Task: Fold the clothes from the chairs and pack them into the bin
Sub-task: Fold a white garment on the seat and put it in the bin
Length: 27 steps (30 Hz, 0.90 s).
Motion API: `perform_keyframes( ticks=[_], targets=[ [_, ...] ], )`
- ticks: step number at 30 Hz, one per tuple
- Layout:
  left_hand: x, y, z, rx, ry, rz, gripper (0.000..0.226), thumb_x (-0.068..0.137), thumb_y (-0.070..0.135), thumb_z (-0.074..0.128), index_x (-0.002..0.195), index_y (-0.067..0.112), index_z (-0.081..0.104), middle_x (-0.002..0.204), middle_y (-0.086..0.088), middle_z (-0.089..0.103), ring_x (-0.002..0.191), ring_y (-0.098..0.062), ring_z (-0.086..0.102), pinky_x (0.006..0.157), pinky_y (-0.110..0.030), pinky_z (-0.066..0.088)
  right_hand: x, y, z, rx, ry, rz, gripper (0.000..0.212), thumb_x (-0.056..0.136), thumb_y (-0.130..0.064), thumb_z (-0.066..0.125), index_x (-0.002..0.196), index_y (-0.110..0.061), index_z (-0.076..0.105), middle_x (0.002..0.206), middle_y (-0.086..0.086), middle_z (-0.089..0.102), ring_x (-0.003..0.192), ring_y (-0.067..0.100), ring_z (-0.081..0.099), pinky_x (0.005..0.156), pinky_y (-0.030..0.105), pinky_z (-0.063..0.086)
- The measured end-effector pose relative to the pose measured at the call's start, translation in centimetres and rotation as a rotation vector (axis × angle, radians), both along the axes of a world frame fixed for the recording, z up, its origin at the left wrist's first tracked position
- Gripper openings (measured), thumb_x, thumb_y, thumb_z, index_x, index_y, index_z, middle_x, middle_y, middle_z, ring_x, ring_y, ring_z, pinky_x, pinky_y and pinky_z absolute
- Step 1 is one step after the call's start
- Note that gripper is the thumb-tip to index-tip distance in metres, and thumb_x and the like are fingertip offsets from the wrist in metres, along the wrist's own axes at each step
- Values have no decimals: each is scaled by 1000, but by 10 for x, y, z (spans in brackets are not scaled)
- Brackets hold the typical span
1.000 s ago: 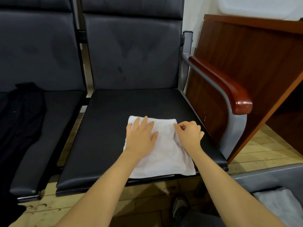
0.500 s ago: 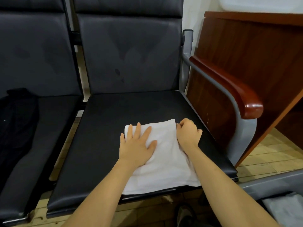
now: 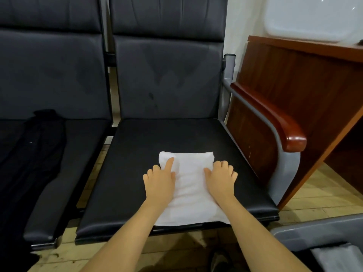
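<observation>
- A folded white cloth (image 3: 191, 185) lies on the black seat of the right-hand chair (image 3: 137, 193), near the seat's front edge, its near end reaching just over that edge.
- The cloth's long axis runs from the front of the seat toward the backrest; its far short edge lies square to the backrest.
- The left hand (image 3: 160, 180) rests on the cloth's left edge, index finger stretched forward onto the white fabric, the other fingers curled at the edge. Whether they grip the fabric cannot be told.
- The right hand (image 3: 221, 178) sits at the cloth's right edge, fingers curled down at the side and thumb lying on top, so the edge looks pinched between them.
- A black garment (image 3: 33, 154) lies draped along the seat of the left-hand chair (image 3: 74, 173), well apart from the white cloth.
- A grey bin (image 3: 314, 230) stands on the wooden floor (image 3: 314, 195) at lower right, with pale folded fabric (image 3: 337, 258) inside.
- A reddish wooden armrest (image 3: 275, 118) borders the right chair, beside a wooden table (image 3: 304, 79).
</observation>
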<state>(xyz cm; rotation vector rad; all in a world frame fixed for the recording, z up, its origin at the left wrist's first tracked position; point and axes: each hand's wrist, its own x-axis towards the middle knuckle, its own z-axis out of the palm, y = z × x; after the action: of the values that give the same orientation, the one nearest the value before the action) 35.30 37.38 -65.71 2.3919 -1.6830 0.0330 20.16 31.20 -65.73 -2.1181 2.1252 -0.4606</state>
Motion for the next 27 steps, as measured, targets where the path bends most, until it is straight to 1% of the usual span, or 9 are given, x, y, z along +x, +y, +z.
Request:
perform_keyframes(
  ticks=[4, 7, 9, 12, 15, 18, 21, 24, 27],
  targets=[
    [2, 9, 9, -127, 219, -82, 41, 102, 28, 34, 143, 28, 29, 95, -3, 38, 64, -21, 43, 62, -27, 40, -7, 11, 8, 22, -139, 30, 21, 100, -29, 43, 116, -15, 47, 108, 2, 56, 106, 20, 51, 100, 36, 29],
    [-2, 19, 21, -248, 388, -146, 39, 101, 23, 39, 139, 25, 40, 97, -4, 40, 63, -27, 48, 56, -32, 44, -17, 23, 19, 91, -466, 54, 13, 101, -23, 43, 110, -14, 41, 83, -5, 52, 77, 11, 53, 88, 32, 42],
    [-6, 27, 31, -321, 470, -180, 37, 100, 22, 40, 137, 26, 44, 96, -1, 39, 65, -22, 48, 60, -31, 47, -23, 33, 31, 84, -691, 72, 17, 100, -20, 44, 115, -14, 38, 85, -7, 49, 77, 9, 52, 68, 22, 42],
    [-17, 38, 52, -413, 520, -242, 36, 100, 22, 42, 135, 26, 47, 95, 0, 39, 67, -16, 46, 63, -25, 45, -37, 51, 55, -96, -852, 119, 28, 99, -16, 47, 124, -18, 34, 95, -5, 54, 82, 9, 55, 72, 23, 44],
    [-36, 47, 80, -514, 542, -324, 34, 99, 21, 43, 133, 25, 50, 92, 2, 37, 63, -11, 41, 57, -17, 40, -59, 69, 84, -280, -868, 176, 34, 98, -15, 47, 129, -21, 32, 91, -6, 56, 78, 12, 59, 65, 23, 49],
    [-64, 58, 108, -563, 593, -402, 34, 100, 23, 41, 132, 28, 49, 94, 5, 36, 65, -9, 40, 59, -14, 41, -91, 88, 111, -421, -780, 179, 36, 99, -17, 46, 133, -20, 34, 77, -7, 50, 64, 8, 51, 52, 14, 41],
    [-102, 68, 129, -585, 621, -497, 33, 100, 24, 41, 132, 29, 49, 93, 8, 34, 67, -9, 42, 62, -16, 42, -132, 108, 131, -506, -753, 165, 39, 100, -22, 43, 137, -22, 32, 98, -1, 54, 80, 13, 51, 65, 16, 39],
    [-147, 74, 137, -568, 633, -573, 32, 100, 26, 40, 131, 28, 49, 94, 9, 33, 69, -8, 43, 62, -16, 41, -176, 127, 137, -522, -740, 110, 39, 100, -25, 42, 137, -25, 30, 116, -8, 51, 97, 11, 51, 82, 25, 41],
    [-201, 78, 130, -517, 679, -666, 32, 101, 29, 39, 131, 28, 48, 101, 8, 35, 75, -3, 46, 64, -8, 39, -227, 143, 128, -531, -702, 25, 37, 100, -24, 42, 136, -24, 33, 113, -16, 49, 96, 5, 52, 84, 24, 44]
  ],
)
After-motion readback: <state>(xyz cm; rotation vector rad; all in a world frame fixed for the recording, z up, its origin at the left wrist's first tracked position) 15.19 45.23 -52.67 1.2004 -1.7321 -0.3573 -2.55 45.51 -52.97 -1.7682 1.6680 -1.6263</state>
